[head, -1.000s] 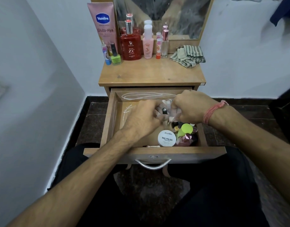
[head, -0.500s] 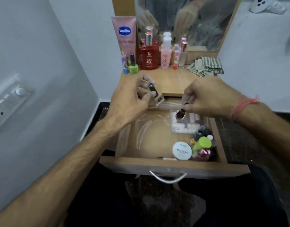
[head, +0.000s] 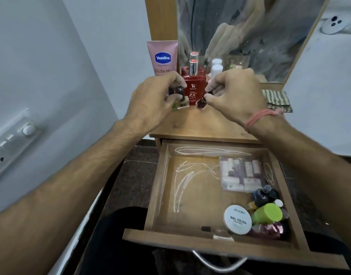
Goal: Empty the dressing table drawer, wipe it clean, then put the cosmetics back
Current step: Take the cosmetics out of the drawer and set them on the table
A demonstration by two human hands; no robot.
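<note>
The wooden drawer (head: 190,238) is pulled open below the dressing table top (head: 200,126). My left hand (head: 150,100) grips a small clear nail polish bottle with a black cap (head: 42,101) at the back left of the table top. My right hand (head: 236,94) pinches a dark red nail polish bottle (head: 200,104) by its cap, just above the table top beside the red perfume bottle (head: 193,90). In the drawer's right part lie a clear packet of small tubes (head: 240,173), a white nail polish remover tub (head: 238,219), a green-capped bottle (head: 267,213) and several small bottles.
A pink Vaseline tube (head: 162,58) and white-capped bottles (head: 217,69) stand at the mirror (head: 250,36). A striped cloth (head: 277,101) lies at the table top's right end. Chalky white streaks mark the drawer floor. A switch panel (head: 13,141) sits on the left wall.
Both hands rose out of the drawer, each with a small nail polish bottle, and moved up and back to the table top near the red perfume bottle.
</note>
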